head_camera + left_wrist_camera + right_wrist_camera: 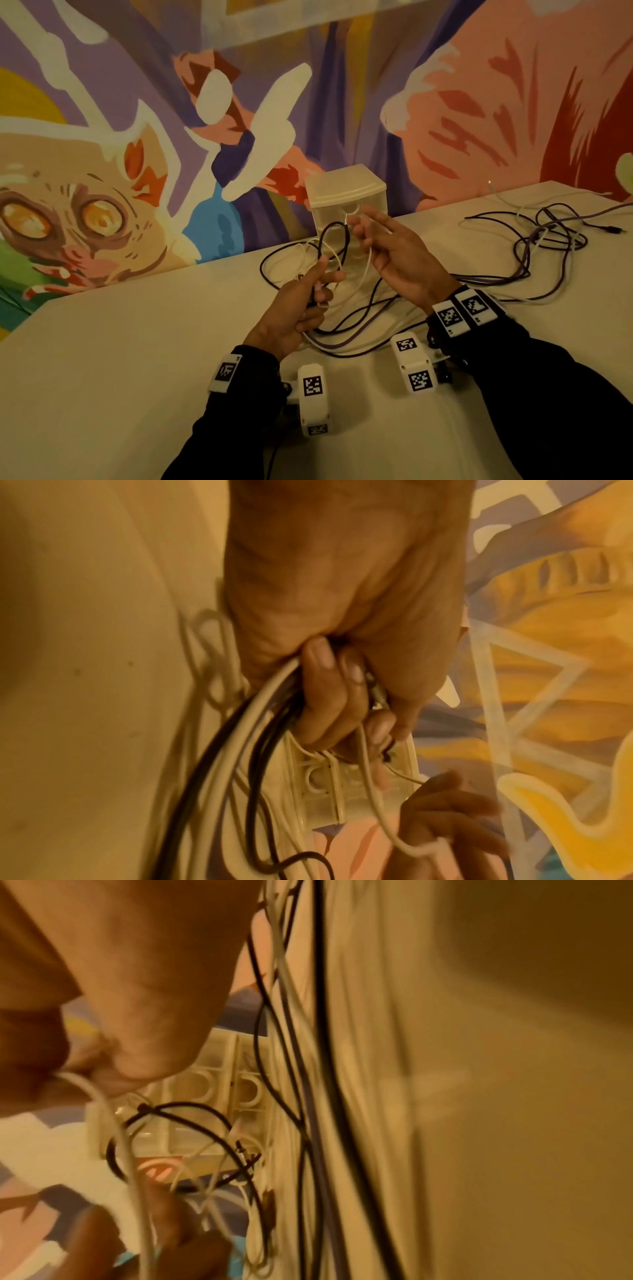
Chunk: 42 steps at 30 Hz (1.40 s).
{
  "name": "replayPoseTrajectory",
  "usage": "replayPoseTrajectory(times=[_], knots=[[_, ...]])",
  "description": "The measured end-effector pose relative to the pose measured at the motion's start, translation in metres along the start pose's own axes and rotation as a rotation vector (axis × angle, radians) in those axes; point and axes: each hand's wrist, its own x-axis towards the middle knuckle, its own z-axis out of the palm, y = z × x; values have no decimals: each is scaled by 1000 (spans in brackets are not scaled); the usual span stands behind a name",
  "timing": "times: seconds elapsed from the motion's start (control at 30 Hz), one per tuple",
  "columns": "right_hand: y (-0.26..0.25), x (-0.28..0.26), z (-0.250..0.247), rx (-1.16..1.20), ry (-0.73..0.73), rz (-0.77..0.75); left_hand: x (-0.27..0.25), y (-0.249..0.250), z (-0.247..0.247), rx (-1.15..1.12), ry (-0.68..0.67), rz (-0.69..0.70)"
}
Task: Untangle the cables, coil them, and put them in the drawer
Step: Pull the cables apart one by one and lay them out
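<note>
Dark and white cables [342, 329] lie tangled on the table in front of me. My left hand [301, 301] grips a bundle of dark and white cables [260, 723], its fingers curled round them. My right hand [383, 246] is raised a little higher and pinches a thin white cable [364, 270] that hangs down in a loop between the two hands. A dark cable loop [334, 240] stands up between the hands. Behind them is the small translucent plastic drawer unit [346, 192], whose drawer looks closed.
A second heap of dark, purple and white cables [548, 233] sprawls over the table's right side. The beige table [120, 359] ends at a painted wall [171, 137] just behind the drawer unit. White tracking blocks sit on both wrists.
</note>
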Motion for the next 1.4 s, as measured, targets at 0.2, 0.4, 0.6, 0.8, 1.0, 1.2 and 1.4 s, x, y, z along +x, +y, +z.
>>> replayPoseTrajectory(times=[0.2,0.4,0.6,0.8,1.0,1.2,1.4], knots=[[1,-7,5,-155,-36,294,7,-7,-6,-104,53,-15],[1,-4,-5,-465,27,392,18,-17,-17,-320,212,85],[4,-4,-6,-389,69,430,12,-12,-9,-175,251,74],[16,-5,5,-856,83,199,2,-2,3,34,70,-21],[17,-12,14,-1123,67,114,7,-7,-4,-218,73,-35],[2,-4,13,-682,26,-18,9,-8,-11,-434,190,-14],[-24,1,-9,-105,77,-246,12,-11,-17,-493,249,-3]])
